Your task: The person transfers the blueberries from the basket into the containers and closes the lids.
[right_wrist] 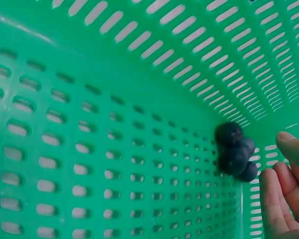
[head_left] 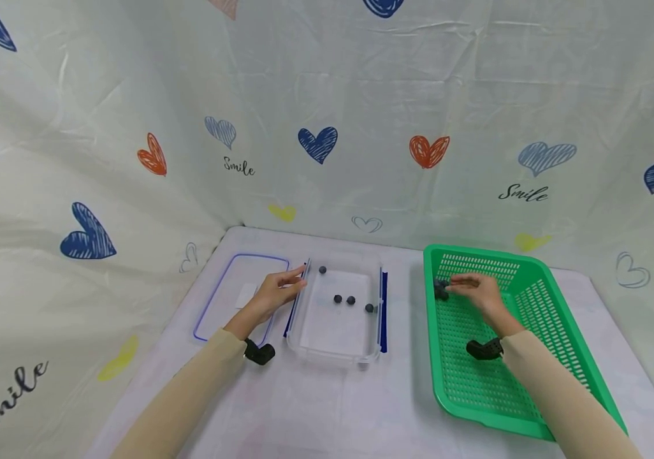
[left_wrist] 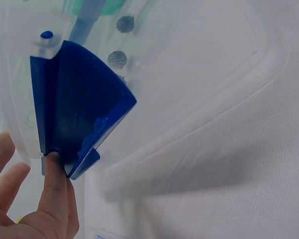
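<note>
A clear plastic box with blue side latches stands on the table and holds several dark, round, blueberry-like fruits. My left hand is at the box's left rim. Its fairly straight fingers touch the end of the blue latch that hangs outward in the left wrist view. Inside the green basket is my right hand, with thumb and fingers apart. Just beyond its fingertips, a cluster of the same dark fruits lies against the basket's wall, and no fruit shows between the fingers.
A clear lid with a blue rim lies flat left of the box, partly under my left arm. Another blue latch sticks out on the box's right side. A white sheet printed with hearts hangs behind the table.
</note>
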A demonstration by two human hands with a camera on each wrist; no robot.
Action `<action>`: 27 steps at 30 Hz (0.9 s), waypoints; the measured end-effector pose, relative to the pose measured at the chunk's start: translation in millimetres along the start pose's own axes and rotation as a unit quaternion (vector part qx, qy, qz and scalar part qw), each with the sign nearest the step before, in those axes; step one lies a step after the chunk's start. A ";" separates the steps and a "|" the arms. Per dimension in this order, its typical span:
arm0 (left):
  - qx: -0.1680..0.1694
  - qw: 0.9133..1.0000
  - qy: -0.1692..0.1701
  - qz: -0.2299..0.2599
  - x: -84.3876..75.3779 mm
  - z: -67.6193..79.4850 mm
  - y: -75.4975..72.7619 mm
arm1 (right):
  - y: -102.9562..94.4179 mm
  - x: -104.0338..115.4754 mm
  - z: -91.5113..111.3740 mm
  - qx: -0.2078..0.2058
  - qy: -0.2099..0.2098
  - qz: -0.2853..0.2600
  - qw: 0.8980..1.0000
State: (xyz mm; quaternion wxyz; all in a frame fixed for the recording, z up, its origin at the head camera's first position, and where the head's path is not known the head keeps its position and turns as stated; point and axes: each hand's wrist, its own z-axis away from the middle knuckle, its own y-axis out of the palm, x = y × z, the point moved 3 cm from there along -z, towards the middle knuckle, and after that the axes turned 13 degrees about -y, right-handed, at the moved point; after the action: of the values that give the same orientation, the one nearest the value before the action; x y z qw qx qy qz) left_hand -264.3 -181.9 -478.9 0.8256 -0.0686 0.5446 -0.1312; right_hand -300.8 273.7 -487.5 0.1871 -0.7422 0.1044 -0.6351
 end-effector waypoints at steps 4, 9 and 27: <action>0.001 1.000 0.002 -0.001 0.2 -0.5 0.0 | 0.7 -5.6 0.2 0.004 0.007 0.009 1.000; -0.001 1.000 0.000 0.002 -0.1 -0.7 -0.1 | 2.5 -11.0 1.2 0.020 0.008 0.024 0.999; -0.007 1.000 -0.004 -0.001 -0.8 0.3 0.2 | 11.4 -16.0 4.4 0.027 -0.008 0.063 0.998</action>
State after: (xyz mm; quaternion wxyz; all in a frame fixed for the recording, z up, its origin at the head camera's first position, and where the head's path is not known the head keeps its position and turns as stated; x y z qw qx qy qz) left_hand -264.3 -181.5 -478.1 0.8269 -0.0759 0.5423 -0.1279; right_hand -298.3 270.3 -507.2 0.2472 -0.7341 0.1321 -0.6185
